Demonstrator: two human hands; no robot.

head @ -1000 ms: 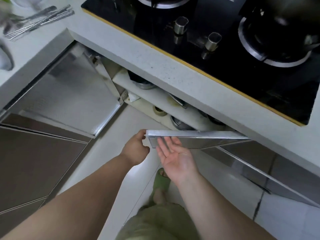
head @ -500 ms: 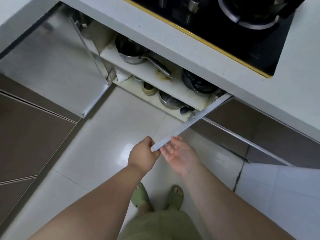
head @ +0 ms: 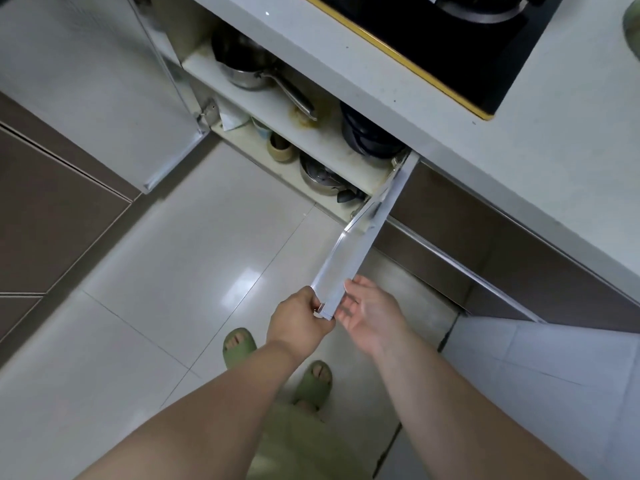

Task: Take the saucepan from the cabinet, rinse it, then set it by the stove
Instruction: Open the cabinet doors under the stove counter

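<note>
Steel saucepan (head: 247, 69): on the upper shelf (head: 277, 110) of the open cabinet, toward its left side, upright, long handle (head: 294, 95) slanting out to the right and forward; not touched by either hand.
Stack of dark pans (head: 367, 135): same shelf, to the right of the saucepan handle, partly tucked under the counter edge.
Lower shelf: lidded steel pot (head: 320, 174) near the front, small beige cup (head: 280, 149) to its left, crumpled white paper (head: 232, 114) further left by the hinge.
Right door (head: 360, 242): swung wide open, seen almost edge-on, silvery frame, free corner down at the hands.
Left door (head: 97, 81): also swung open, pale inner face turned toward the camera.
Left hand (head: 299, 322): closed around the lower corner of the right door, fingers curled over its edge.
Right hand (head: 372, 311): open, palm turned toward the door, fingers spread and resting against its outer face just beside the left hand.
Stove (head: 460, 39): black glass with a gold rim, set in the pale counter (head: 540, 147) directly above the cabinet.
Floor (head: 194, 268): glossy pale tile with a bright reflection.
Feet: in green slippers (head: 239, 346), below the hands.
</note>
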